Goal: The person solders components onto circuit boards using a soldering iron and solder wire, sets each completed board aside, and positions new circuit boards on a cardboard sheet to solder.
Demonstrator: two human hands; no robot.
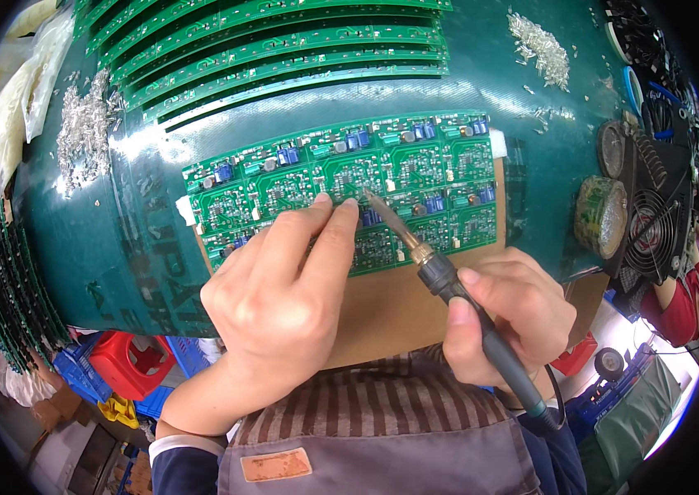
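In the head view, my right hand (523, 309)'s fingers are closed around a soldering iron (439, 276), its tip beside my left hand (271, 301), whose two foremost fingertips, slightly parted, rest on the green circuit panel (341, 172); its thumb is hidden, so I can't tell if it pinches anything. The panel lies on the bench (490, 87), over brown cardboard (399, 313).

A grey-mauve apron (382, 464) is being worn, its panel (382, 406) displaying dark and lighter brown stripes. A tan-orange, rounded rectangular patch (276, 465) is marking the front. The left sleeve (187, 473) is showing navy with a whitish cuff edge (184, 445); the right sleeve (562, 462) is also showing navy.
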